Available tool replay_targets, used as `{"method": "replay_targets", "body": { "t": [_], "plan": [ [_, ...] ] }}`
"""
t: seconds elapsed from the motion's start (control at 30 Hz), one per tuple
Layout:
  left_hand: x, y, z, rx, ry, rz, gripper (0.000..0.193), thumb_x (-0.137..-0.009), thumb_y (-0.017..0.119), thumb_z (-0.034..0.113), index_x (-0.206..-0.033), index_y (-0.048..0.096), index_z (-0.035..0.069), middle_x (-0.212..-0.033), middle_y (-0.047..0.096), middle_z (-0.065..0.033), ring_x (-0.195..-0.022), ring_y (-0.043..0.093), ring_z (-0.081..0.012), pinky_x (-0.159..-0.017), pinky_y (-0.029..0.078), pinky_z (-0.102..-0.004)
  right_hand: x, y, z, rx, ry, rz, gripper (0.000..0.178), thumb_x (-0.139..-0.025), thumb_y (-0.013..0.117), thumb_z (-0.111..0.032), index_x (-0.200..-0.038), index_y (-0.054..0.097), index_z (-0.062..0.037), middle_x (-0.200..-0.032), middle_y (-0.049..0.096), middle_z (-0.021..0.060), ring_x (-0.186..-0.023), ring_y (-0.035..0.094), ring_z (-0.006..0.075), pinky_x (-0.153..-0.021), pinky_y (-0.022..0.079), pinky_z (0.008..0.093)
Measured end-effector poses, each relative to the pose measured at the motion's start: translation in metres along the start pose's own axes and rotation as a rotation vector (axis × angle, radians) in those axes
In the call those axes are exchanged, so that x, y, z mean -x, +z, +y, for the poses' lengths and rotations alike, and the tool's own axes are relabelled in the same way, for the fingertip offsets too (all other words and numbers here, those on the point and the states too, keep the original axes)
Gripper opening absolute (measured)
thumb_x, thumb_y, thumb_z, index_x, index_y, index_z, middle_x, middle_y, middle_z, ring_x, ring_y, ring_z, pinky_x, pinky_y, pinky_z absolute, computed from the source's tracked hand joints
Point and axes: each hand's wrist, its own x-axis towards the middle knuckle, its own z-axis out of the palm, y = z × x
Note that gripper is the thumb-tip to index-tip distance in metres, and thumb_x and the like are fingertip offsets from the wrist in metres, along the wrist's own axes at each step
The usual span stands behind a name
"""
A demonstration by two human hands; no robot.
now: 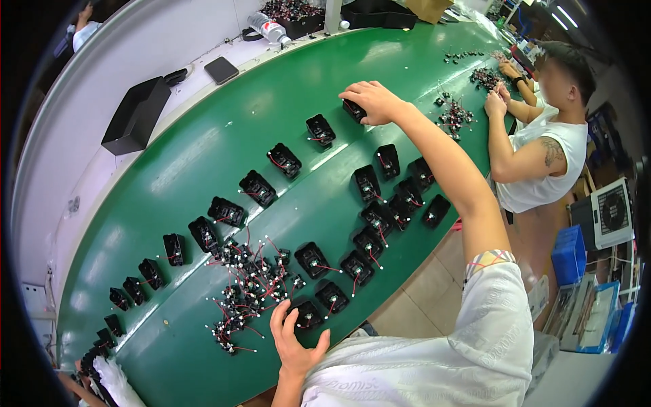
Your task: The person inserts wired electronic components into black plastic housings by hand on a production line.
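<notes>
My right arm reaches far across the green table. My right hand (pixel 375 102) is closed over a black plastic housing (pixel 352 110) at the end of a curved row; the palm and fingers hide part of it. Near the front edge, my left hand (pixel 296 342) has its thumb and fingers spread, with nothing seen between them. A black housing with a small wired part inside (pixel 308 315) stands just beyond it. To the left of that lies a loose pile of small wired parts (pixel 254 281) with red and black leads and white connectors.
More open black housings (pixel 256 188) line the green table (pixel 183 163), with another cluster (pixel 380 217) at right. A black tray (pixel 137 115) and a phone (pixel 221 70) lie along the far ledge. A co-worker (pixel 542 136) handles small parts at the right.
</notes>
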Motion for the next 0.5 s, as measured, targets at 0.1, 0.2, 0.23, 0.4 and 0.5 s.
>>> {"method": "replay_targets", "body": {
  "t": [0.1,0.2,0.23,0.4,0.5],
  "plan": [
    [-0.002,0.001,0.001,0.003,0.001,0.004,0.078,-0.065,0.081,0.019,-0.131,0.042,0.003,-0.135,0.044,-0.0248,-0.121,0.047,-0.0415,-0.098,0.043,-0.0488,0.01,-0.003,0.004,0.051,-0.036,0.137,0.079,-0.066,0.078,-0.016,-0.137,0.045,-0.0122,-0.134,0.05,0.0093,-0.128,0.046,0.0289,-0.108,0.037,0.044],
    [-0.001,0.003,0.0,0.032,0.01,0.016,0.077,-0.067,0.08,0.02,-0.132,0.042,0.003,-0.135,0.044,-0.0253,-0.121,0.047,-0.0413,-0.096,0.044,-0.0473,0.03,-0.027,0.003,-0.097,-0.017,0.252,0.074,-0.067,0.077,-0.016,-0.135,0.048,-0.0107,-0.133,0.05,0.0106,-0.125,0.048,0.0313,-0.106,0.039,0.0442],
    [-0.001,0.002,0.0,0.041,0.0,0.009,0.076,-0.068,0.078,0.019,-0.132,0.041,0.002,-0.135,0.044,-0.0255,-0.122,0.046,-0.041,-0.1,0.041,-0.0483,0.042,-0.039,0.0,-0.1,-0.01,0.248,0.074,-0.067,0.077,-0.016,-0.135,0.048,-0.0107,-0.133,0.05,0.0106,-0.125,0.048,0.0313,-0.106,0.039,0.0442],
    [-0.003,0.001,0.003,0.062,-0.035,-0.006,0.072,-0.071,0.072,0.017,-0.132,0.039,0.001,-0.135,0.044,-0.0258,-0.123,0.046,-0.0406,-0.103,0.036,-0.0496,0.106,-0.078,-0.063,-0.135,0.054,-0.349,0.073,-0.068,0.081,-0.024,-0.132,0.049,-0.0085,-0.131,0.052,0.0113,-0.12,0.053,0.0316,-0.098,0.045,0.0429],
    [-0.004,0.001,0.004,0.059,-0.058,0.022,0.07,-0.071,0.07,0.017,-0.132,0.04,0.001,-0.134,0.045,-0.0256,-0.122,0.046,-0.0406,-0.104,0.035,-0.0499,0.116,-0.057,-0.067,-0.078,0.013,-0.233,0.077,-0.067,0.082,-0.02,-0.135,0.045,-0.006,-0.13,0.052,0.0121,-0.12,0.053,0.0303,-0.1,0.044,0.0404]
  ]
}}
